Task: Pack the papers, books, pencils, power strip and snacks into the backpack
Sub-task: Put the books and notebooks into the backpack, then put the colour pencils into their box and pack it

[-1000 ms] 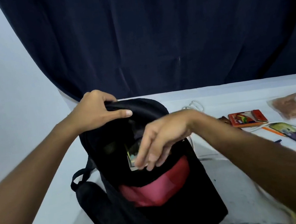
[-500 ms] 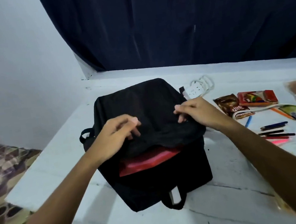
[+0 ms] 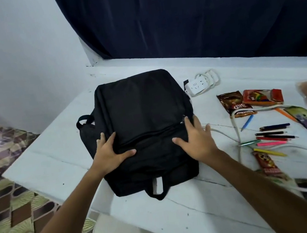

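Head | left hand (image 3: 108, 156), right hand (image 3: 196, 141) fingers flat on backpack (image 3: 139, 106) | snack (image 3: 233, 104) reads "DIP"

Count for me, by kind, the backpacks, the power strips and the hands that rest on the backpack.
Backpack: 1
Power strip: 1
Hands flat on the backpack: 2, the left hand and the right hand
Total: 4

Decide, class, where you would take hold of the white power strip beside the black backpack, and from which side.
Grip the white power strip across its blocky body, coming from above: it lies flat, sockets up, with its coiled cable behind and the black backpack at its left.
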